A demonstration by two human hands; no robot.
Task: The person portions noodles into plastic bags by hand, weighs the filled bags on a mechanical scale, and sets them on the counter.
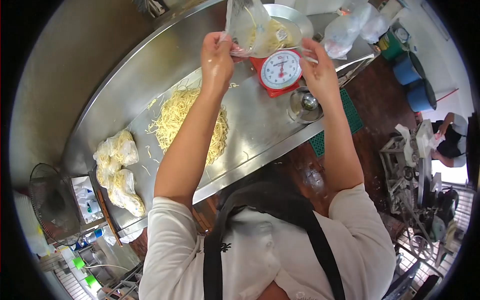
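My left hand (218, 55) is closed on the edge of a clear plastic bag (245, 25). Yellow noodles (272, 37) and a small printed label show through the plastic. The bag is over the round metal pan (295, 17) of a red dial scale (281, 70). My right hand (319, 67) is raised at the right side of the scale, its fingers apart and apparently holding nothing. Below my left forearm a loose pile of yellow noodles (182, 115) lies on the steel table (250, 122).
Several filled noodle bags (119, 170) lie at the table's left end, near a fan (55, 205). A metal bowl (305, 105) stands by the front edge. More plastic bags (345, 32) lie beyond the scale. Blue bins (420, 95) and a person (452, 140) near machinery are at the right.
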